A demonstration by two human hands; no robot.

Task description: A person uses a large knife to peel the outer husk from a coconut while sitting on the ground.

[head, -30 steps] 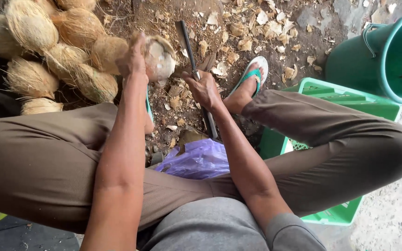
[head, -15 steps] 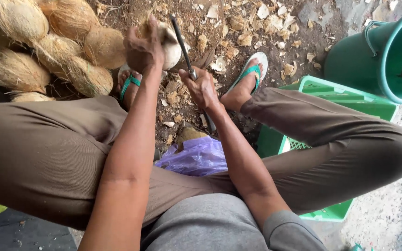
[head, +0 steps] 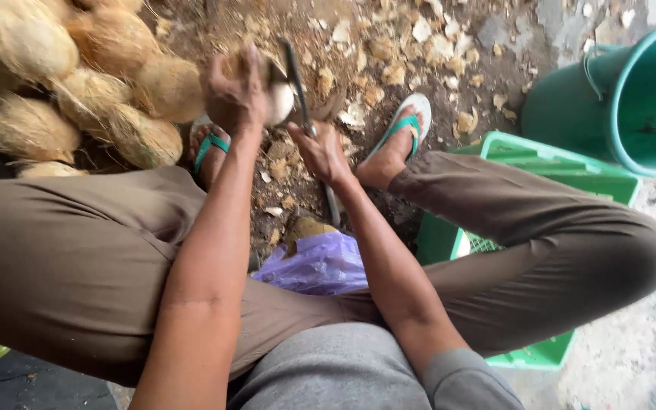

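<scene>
1. Head view, the setting: bare dirt ground (head: pixel 495 83) littered with pale husk chips, a pile of husked coconuts (head: pixel 77 91) at the upper left, a green bucket (head: pixel 632 106) at the upper right, a green crate (head: pixel 571 182) under the person's right leg and a purple plastic bag (head: pixel 316 262) between the knees

2. Head view, the hands: the left hand (head: pixel 237 91) is cupped closed over the top of a coconut (head: pixel 279 95), held off the ground just in front of the left foot in its sandal (head: pixel 208 148). The right hand (head: pixel 322 152) is wrapped in a fist around the handle of a long knife (head: pixel 298 83)

3. What changed: a second ago the blade stood a little to the right of the coconut, and half a second ago it was leaning in. Now its upper part lies against the coconut's right side, where white flesh shows. I judge this to be a cut landing on the shell

4. Direction: the knife's long axis runs nearly straight up the picture, away from the person, with the tip tilted slightly left toward the coconut and the handle end pointing back at the bag. The coconut is roundish, and I cannot tell its long axis under the hand
</scene>
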